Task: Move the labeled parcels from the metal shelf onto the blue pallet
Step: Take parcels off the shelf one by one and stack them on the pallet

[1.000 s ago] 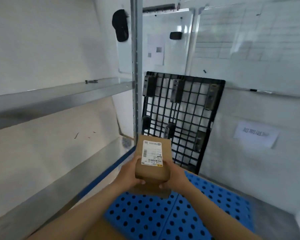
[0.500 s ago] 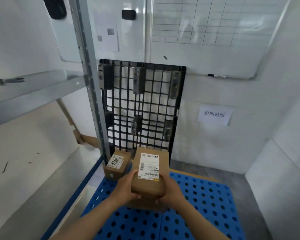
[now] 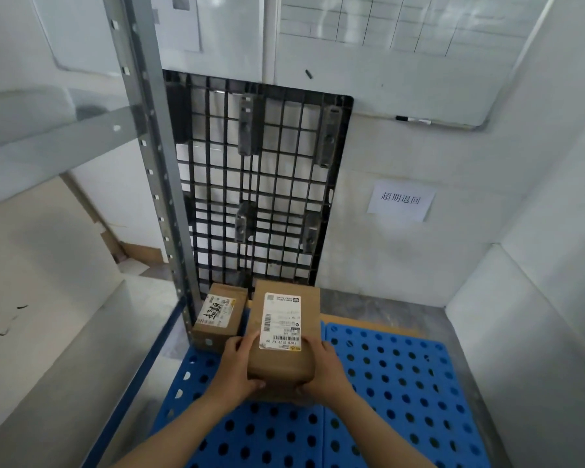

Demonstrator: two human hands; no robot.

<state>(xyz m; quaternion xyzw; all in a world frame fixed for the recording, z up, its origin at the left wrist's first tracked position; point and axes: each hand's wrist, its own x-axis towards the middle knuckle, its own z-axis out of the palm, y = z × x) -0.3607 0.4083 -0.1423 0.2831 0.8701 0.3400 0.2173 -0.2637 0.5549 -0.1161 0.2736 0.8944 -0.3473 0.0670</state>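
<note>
Over the far left part of the blue pallet (image 3: 402, 383): one labeled parcel (image 3: 306, 309), brown cardboard, white barcode label facing up, held between both my hands. Whether its base touches the pallet I cannot tell.

Left grip (image 3: 238, 369): fingers curled round the parcel's left side, thumb on the near face.

Right grip (image 3: 325, 369): curled round the parcel's right side, clasping it.

Far left corner of the pallet: second parcel (image 3: 218, 315), smaller, label with black handwriting, just beside the held one and close against the upright post of the metal shelf (image 3: 149, 146).

Far wall: black grid pallet (image 3: 260, 184), standing on edge behind both parcels; paper sign (image 3: 401, 201) to its right; whiteboard (image 3: 385, 45) above, marker (image 3: 412, 120) on its ledge.
</note>
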